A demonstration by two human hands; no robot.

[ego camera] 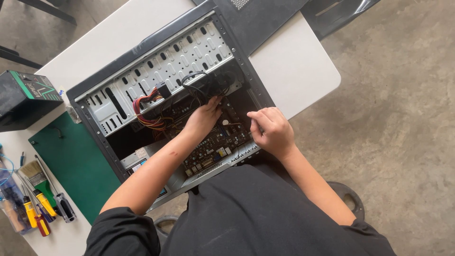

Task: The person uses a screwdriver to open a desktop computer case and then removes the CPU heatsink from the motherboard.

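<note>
Black cables bunch under the fingertips of the left hand, which reaches into an open desktop computer case lying on its side; whether those fingers pinch a lead or only press among them cannot be told from here. The right hand hovers over the case's near edge, fingers curled loosely together, holding nothing that shows. Beneath both sits the motherboard, in place in the chassis, with a red-and-yellow wire bundle draped from the perforated steel drive bay. The side panel is off and the wiring looks unsettled, so the work appears partway: opened up, not yet tidied or closed. Loose leads crowd the board and hide much of it. On the white table lie a green mat, a dark power supply box, screwdrivers and a small brush, well apart from the hands.
</note>
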